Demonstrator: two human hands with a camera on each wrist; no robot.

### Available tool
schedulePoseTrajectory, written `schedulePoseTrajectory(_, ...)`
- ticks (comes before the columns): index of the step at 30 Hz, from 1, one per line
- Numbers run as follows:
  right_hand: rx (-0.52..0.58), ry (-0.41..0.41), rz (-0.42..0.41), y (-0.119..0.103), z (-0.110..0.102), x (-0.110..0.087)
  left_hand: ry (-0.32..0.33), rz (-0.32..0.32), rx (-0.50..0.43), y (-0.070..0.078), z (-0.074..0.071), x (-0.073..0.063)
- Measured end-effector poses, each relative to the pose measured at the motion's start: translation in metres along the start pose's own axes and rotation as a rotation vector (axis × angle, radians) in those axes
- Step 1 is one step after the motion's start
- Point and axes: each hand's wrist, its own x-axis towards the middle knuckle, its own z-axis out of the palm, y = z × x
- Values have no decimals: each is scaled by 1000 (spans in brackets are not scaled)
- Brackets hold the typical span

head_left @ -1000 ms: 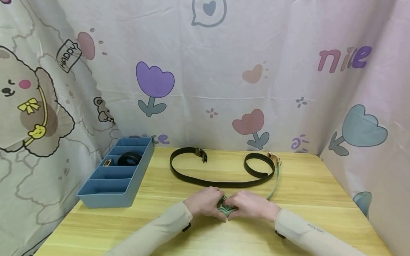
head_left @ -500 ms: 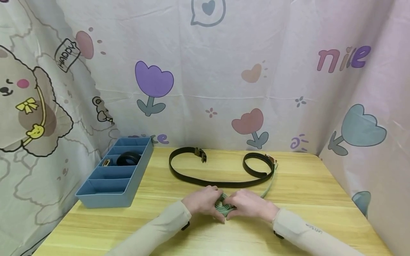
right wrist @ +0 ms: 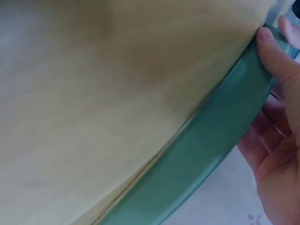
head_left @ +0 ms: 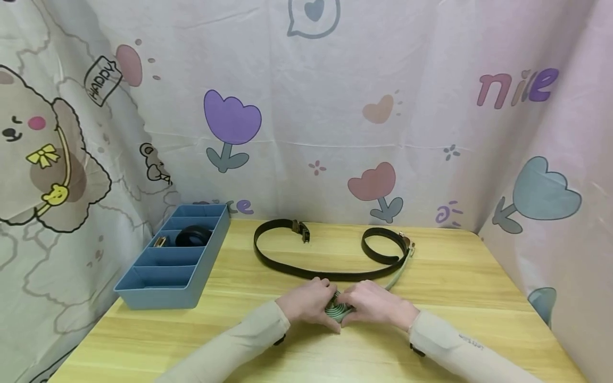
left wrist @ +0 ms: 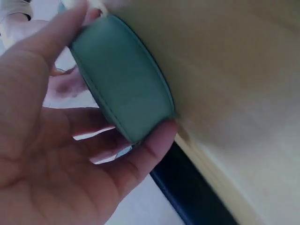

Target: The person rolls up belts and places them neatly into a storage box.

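Head view, near edge first: both hands meet over the near middle of the wooden table (head_left: 455, 319), with a green belt (head_left: 336, 315) wound into a coil between them, standing on its edge. The left hand (head_left: 306, 302) clasps the coil's left side, thumb and fingers curved about its outer face, as the left wrist view confirms. The right hand (head_left: 378, 303) pinches the strap on the coil's right side, thumb on its outer face.

From there the unwound length runs to the far right, its long axis slanting away from the person, and ends by a metal buckle (head_left: 408, 241). The right hand is clearly nearer this free length; the left is on the coil's opposite side. Any winding would thus seem to draw the strap in from the far right.

Farther out, a black belt (head_left: 330, 276) lies in a wide curve, its right end curled beside the buckle; whether they touch I cannot tell. Far left stands a blue tray (head_left: 158, 302), a black coil (head_left: 193, 236) in its middle compartment.
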Motion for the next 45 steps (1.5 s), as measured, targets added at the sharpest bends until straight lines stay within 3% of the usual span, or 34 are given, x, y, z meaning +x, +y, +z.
schedulePoseTrajectory(6, 43, -78, 51, 4, -4, -5, -23, 60, -61, -4, -1, 1)
schedulePoseTrajectory(9, 44, -72, 34, 3, -2, -5, -29, 66, -68, -6, -1, 1)
schedulePoseTrajectory(14, 45, -50, 27, -4, 1, -1, 39, 10, 11, 0, 3, -2)
schedulePoseTrajectory(16, 57, -57, 28, -4, 1, 0, 53, 20, 26, 0, 3, -1)
schedulePoseTrajectory(21, 47, -56, 31, 0, -2, -2, 16, 73, -43, -3, 0, 0)
schedulePoseTrajectory(25, 31, -33, 31, 0, -1, 0, 12, 43, -57, -6, -1, 0)
schedulePoseTrajectory(28, 24, -18, 20, -2, 1, 2, 38, 1, -24, -5, 1, 0)
schedulePoseTrajectory(31, 31, -21, 28, -2, 3, 2, 50, -2, -4, -6, 3, 0)
schedulePoseTrajectory(38, 21, -53, 61, 1, 3, -5, -31, 1, -71, -9, 4, -3)
schedulePoseTrajectory(45, 10, -6, 49, 3, 2, -1, -28, -12, -26, -7, -1, -3)
